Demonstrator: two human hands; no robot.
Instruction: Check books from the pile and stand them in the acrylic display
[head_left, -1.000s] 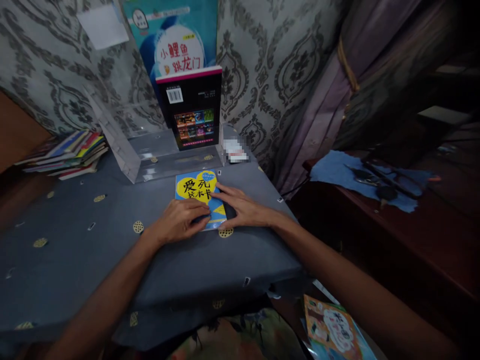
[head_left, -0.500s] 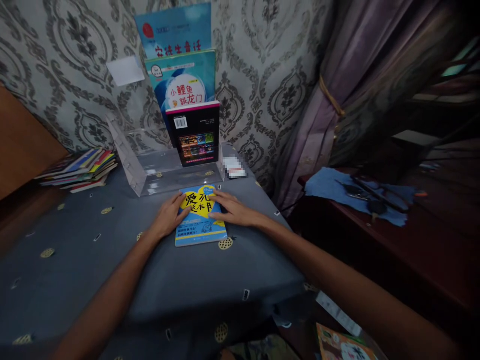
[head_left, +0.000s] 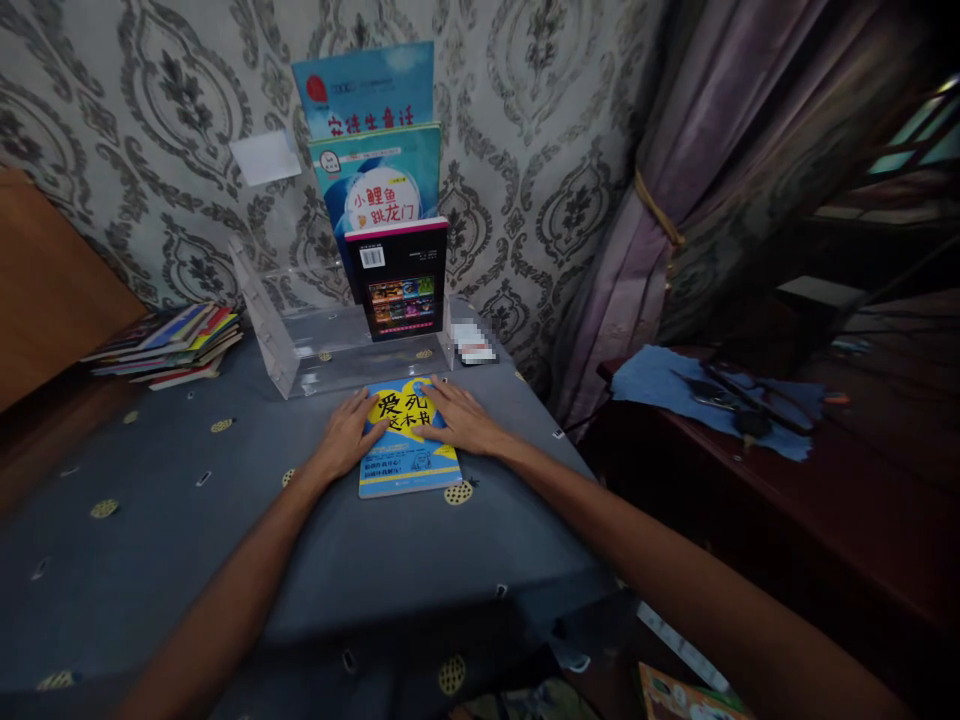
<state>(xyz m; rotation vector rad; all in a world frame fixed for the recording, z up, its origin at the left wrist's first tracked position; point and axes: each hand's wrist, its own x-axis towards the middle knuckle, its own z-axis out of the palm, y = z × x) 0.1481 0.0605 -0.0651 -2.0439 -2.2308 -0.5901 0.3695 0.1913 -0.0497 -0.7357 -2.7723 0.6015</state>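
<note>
A blue book with a yellow heart on its cover (head_left: 406, 450) lies flat on the grey tablecloth (head_left: 187, 520). My left hand (head_left: 349, 436) rests on the book's left edge, fingers flat and spread. My right hand (head_left: 459, 416) lies on its upper right part, fingers stretched out too. Just beyond stands a clear acrylic book stand (head_left: 300, 340). In it a black book (head_left: 400, 280) stands upright in front of a teal book (head_left: 377, 185) and a taller blue book (head_left: 365, 92).
A stack of colourful books (head_left: 171, 345) lies at the table's back left. A purple curtain (head_left: 675, 170) hangs to the right. A dark wooden side table (head_left: 825, 500) carries a blue cloth (head_left: 652, 375). Another book (head_left: 690, 700) lies on the floor below.
Both hands slid from the book's near end up to its upper half, uncovering the lower cover. The camera tilted up, showing more of the upright books.
</note>
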